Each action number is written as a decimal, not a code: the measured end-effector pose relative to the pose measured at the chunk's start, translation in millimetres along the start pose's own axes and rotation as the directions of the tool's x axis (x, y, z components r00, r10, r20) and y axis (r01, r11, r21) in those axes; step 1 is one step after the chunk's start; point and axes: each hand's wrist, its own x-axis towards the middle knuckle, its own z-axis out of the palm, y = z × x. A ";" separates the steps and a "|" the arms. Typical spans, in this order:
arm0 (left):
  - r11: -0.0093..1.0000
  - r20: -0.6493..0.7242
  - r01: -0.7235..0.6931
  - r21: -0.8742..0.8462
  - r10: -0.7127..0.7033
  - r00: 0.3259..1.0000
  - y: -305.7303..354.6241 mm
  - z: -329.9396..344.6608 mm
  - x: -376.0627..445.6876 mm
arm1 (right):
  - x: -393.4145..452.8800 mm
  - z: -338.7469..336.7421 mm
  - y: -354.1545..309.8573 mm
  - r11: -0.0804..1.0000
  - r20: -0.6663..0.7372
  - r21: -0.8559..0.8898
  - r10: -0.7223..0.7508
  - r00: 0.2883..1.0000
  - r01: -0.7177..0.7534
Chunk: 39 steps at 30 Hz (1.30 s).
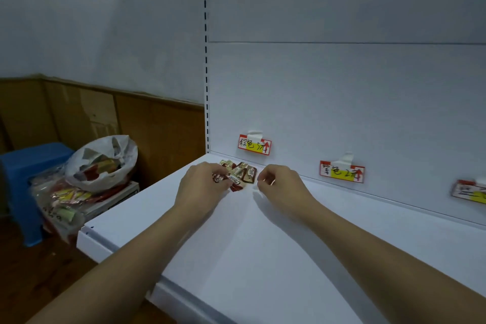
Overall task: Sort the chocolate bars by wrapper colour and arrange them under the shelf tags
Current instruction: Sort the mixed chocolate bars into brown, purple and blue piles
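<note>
Brown-and-cream chocolate bars [238, 173], red-yellow shelf tags [254, 145], white shelf [263, 244], blue stool [29, 166]

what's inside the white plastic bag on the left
Through the open mouth of the white plastic bag, red and yellow wrappers show, probably more chocolate bars. How many there are and what lies deeper is hidden by the bag's folds.
</note>
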 end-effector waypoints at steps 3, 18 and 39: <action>0.989 0.069 -0.055 0.139 0.045 0.997 37.6 4.9 -25.9 | -30.2 -35.6 13.9 0.994 0.033 -0.100 -0.033 0.999 0.036; 0.912 0.341 -0.388 0.134 0.325 0.882 293.9 119.9 -161.6 | -219.9 -253.5 164.6 0.928 -0.014 -0.364 0.084 0.996 -0.083; 0.817 0.260 -0.427 -0.387 0.541 0.799 473.6 282.8 -230.6 | -297.2 -397.7 316.2 0.842 -0.203 -0.485 0.156 0.967 -0.237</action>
